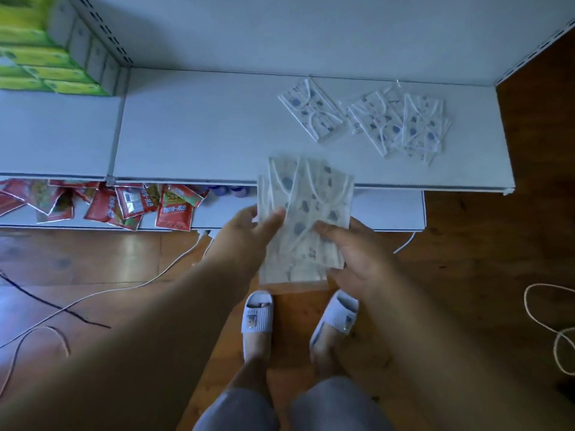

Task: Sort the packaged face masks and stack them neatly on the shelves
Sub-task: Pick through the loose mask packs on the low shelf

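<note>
We are standing at a white shelf (193,129), both hands working a fanned bundle of packaged face masks (306,213) in clear wrappers, white with blue-grey blotches. The bundle is hanging over the shelf's front edge, its top overlapping the shelf surface and its bottom reaching down toward our feet.

Our left hand (245,231) is grasping the bundle's left side, thumb pressing across the front of the packets. Our right hand (351,253) is pinching the lower right corner, thumb on top and fingers curling behind.

More packaged masks of the same print are lying loose on the shelf, beyond the bundle and to its right: 1 packet (312,108) is sitting apart and tilted, and just right of it an overlapping scatter of packets (401,122) is spreading toward the shelf's right end.

At the shelf's far left corner, green boxes (40,57) are standing stacked. Below the shelf's front edge, on a lower tier to the left of the bundle, red snack sachets (130,203) are lying in a jumble.

Directly beneath the bundle, we are wearing pale slippers (258,312) on a wooden floor (124,259). A white cord (109,290) is trailing across the floor to the left of the slippers, and another is looping at the far right.
</note>
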`<move>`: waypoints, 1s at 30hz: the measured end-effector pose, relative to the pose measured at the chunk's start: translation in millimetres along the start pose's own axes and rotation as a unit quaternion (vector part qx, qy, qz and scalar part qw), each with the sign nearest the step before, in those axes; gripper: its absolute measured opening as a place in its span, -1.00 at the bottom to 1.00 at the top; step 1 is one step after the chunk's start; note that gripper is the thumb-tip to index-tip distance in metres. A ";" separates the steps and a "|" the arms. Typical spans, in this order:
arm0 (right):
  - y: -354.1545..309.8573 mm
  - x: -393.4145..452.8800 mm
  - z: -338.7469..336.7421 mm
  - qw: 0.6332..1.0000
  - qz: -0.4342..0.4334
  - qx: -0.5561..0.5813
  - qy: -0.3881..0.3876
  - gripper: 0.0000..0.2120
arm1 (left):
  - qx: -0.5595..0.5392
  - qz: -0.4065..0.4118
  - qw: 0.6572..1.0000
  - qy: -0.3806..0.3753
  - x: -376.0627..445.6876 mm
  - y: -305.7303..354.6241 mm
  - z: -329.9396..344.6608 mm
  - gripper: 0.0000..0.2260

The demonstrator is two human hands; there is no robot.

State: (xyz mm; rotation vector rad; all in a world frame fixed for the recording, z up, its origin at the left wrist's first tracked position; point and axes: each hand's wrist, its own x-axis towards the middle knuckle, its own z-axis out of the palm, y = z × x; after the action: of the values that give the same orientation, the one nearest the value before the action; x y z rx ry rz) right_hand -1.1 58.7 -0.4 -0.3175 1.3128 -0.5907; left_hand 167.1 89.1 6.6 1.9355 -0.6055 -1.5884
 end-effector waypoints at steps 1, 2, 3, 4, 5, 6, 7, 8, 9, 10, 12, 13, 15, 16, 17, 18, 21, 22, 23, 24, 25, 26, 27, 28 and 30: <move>7.8 -4.8 -2.3 0.999 0.012 0.031 -0.012 -0.72 | -0.026 -0.029 0.999 -0.014 -5.0 -5.4 -3.1 -0.62; 16.0 -10.1 -5.7 0.998 0.031 0.055 -0.027 -0.63 | -0.057 -0.056 0.996 -0.026 -12.0 -9.7 -4.0 -0.69; 24.2 -15.7 -9.2 0.996 0.052 0.066 -0.042 -0.55 | -0.073 -0.069 0.994 -0.030 -17.2 -16.0 -3.9 -0.74; 30.6 -22.7 -12.1 0.994 0.066 0.066 -0.058 -0.52 | -0.067 -0.063 0.995 -0.034 -21.6 -21.0 -1.4 -0.78; 37.9 -27.2 -16.4 0.993 0.065 0.065 -0.071 -0.54 | -0.050 -0.050 0.997 -0.025 -22.7 -28.8 2.0 -0.82; 44.1 -31.8 -21.5 0.994 0.052 0.061 -0.074 -0.59 | -0.033 -0.037 0.999 -0.014 -25.6 -35.3 6.2 -0.83; 50.0 -35.6 -28.4 0.997 0.028 0.047 -0.061 -0.67 | -0.030 -0.025 0.999 -0.002 -29.6 -39.5 11.9 -0.81; 53.8 -39.8 -34.8 0.999 0.003 0.030 -0.037 -0.73 | -0.040 -0.015 0.999 0.000 -34.1 -43.3 17.9 -0.76; 57.0 -42.6 -43.1 1.000 -0.022 0.013 -0.010 -0.78 | -0.054 -0.005 0.999 -0.005 -40.2 -46.2 25.4 -0.71; 58.1 -46.3 -51.9 0.999 -0.042 0.000 0.009 -0.82 | -0.069 -0.002 0.998 -0.012 -47.4 -49.4 33.1 -0.69; 55.4 -57.2 -72.3 0.996 -0.076 -0.017 0.031 -0.86 | -0.125 -0.005 0.992 -0.025 -64.0 -52.6 52.0 -0.78; 52.1 -65.5 -83.9 0.995 -0.090 -0.016 0.039 -0.86 | -0.158 -0.019 0.986 -0.038 -75.0 -51.3 62.8 -0.84; 42.9 -87.9 -106.0 0.993 -0.109 0.001 0.045 -0.84 | -0.196 -0.034 0.977 -0.078 -100.1 -47.7 82.2 -0.82; 36.9 -102.6 -115.0 0.993 -0.112 0.009 0.040 -0.84 | -0.191 -0.021 0.977 -0.090 -114.2 -45.7 90.8 -0.78; 29.7 -119.9 -123.1 0.993 -0.116 0.012 0.032 -0.85 | -0.173 0.000 0.981 -0.090 -129.5 -40.1 99.6 -0.74; 21.8 -139.4 -129.5 0.992 -0.119 0.010 0.027 -0.86 | -0.152 0.024 0.985 -0.082 -144.4 -33.2 107.4 -0.71; -7.9 -201.1 -142.9 0.987 -0.158 0.012 0.014 -0.84 | -0.128 0.098 0.986 -0.039 -195.0 -3.8 130.9 -0.67; -18.7 -220.8 -145.7 0.984 -0.178 0.016 0.011 -0.83 | -0.126 0.118 0.985 -0.025 -213.6 7.2 137.4 -0.67; -29.7 -239.8 -148.4 0.980 -0.198 0.017 0.011 -0.83 | -0.130 0.137 0.982 -0.013 -232.8 19.2 143.9 -0.68; -40.3 -257.8 -150.9 0.976 -0.217 0.019 0.011 -0.83 | -0.136 0.157 0.978 -0.003 -251.3 30.6 148.8 -0.72; -50.3 -273.7 -152.9 0.972 -0.234 0.023 0.011 -0.82 | -0.141 0.179 0.974 0.003 -268.5 41.8 152.8 -0.77; -60.9 -288.2 -154.3 0.968 -0.250 0.026 0.013 -0.82 | -0.145 0.200 0.969 0.008 -286.7 54.5 155.3 -0.82; -71.6 -302.1 -154.6 0.964 -0.265 0.030 0.016 -0.82 | -0.151 0.217 0.964 0.007 -303.2 66.7 156.3 -0.83; -81.3 -315.7 -153.9 0.960 -0.279 0.033 0.017 -0.82 | -0.157 0.228 0.961 0.000 -318.6 77.5 156.3 -0.84; -98.5 -340.2 -150.5 0.953 -0.301 0.025 0.016 -0.83 | -0.158 0.249 0.955 -0.006 -344.8 96.8 154.8 -0.82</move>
State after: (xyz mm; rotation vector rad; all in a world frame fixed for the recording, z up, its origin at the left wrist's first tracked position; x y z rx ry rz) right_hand -215.5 189.5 291.2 -0.6796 1.2242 -1.1418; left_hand -52.1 222.5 300.5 1.3991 -0.7258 -1.2813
